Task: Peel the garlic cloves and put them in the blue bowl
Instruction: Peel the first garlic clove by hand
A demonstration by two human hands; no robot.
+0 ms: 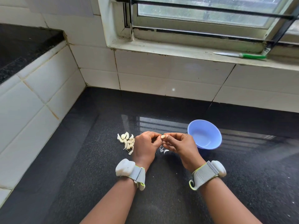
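Black speckled stone forms the counter (97, 159), and the blue bowl (204, 134) stands on it as the landmark for everything else. Just left of the bowl, both hands meet above the counter around a single garlic clove (162, 136). The right hand (179, 146), nearest the bowl and overlapping its left rim in the view, pinches the clove with curled fingers and thumb. The left hand (145, 147), one step farther left, has its fingers curled in to the same clove, fingertips touching it. Below the hands and left of the bowl, a few bits of papery peel (163, 150) lie on the counter. Farther left of the bowl, beyond the left hand, a pile of unpeeled cloves (127, 140) sits on the counter. The bowl's inside shows only blue plastic. Each wrist carries a grey strap with a white device (125, 167). Far behind the bowl and to its right, a green-handled knife (241, 55) lies on the window sill (178, 50).
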